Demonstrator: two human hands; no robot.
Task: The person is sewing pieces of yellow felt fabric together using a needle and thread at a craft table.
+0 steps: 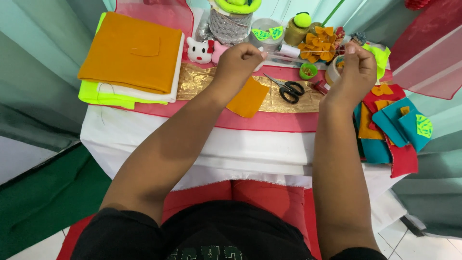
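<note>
**Thread stretched between your two hands over the craft desk**

Your left hand (pixel 239 58) sits just above the middle of the frame, fingers curled shut and pinched on one end of a thin thread (pixel 308 52). Your right hand (pixel 357 67), to the right of it, is also closed, pinching the other end — the thread runs taut and nearly level between them. The two hands are well apart, both raised over the far part of the desk (pixel 250 149).

Below the left hand lies a small orange felt square (pixel 249 98) on a gold band of cloth (pixel 202 79). Just right of it, between your wrists, rest black-handled scissors (pixel 288 89). A roll of tape (pixel 334 69) shows just beside the right hand; whether the fingers touch it, you cannot tell. Behind the thread sit a cluster of orange felt flowers (pixel 320 44) and a small green cup (pixel 308 71).

In the upper left of the frame there is a folded stack of fabric (pixel 131 53) — orange on top, white and neon yellow beneath. A white cat-shaped plush (pixel 199 51) stands right of it. At the right edge lies a pile of felt pieces (pixel 392 127) in teal, red and orange.
</note>
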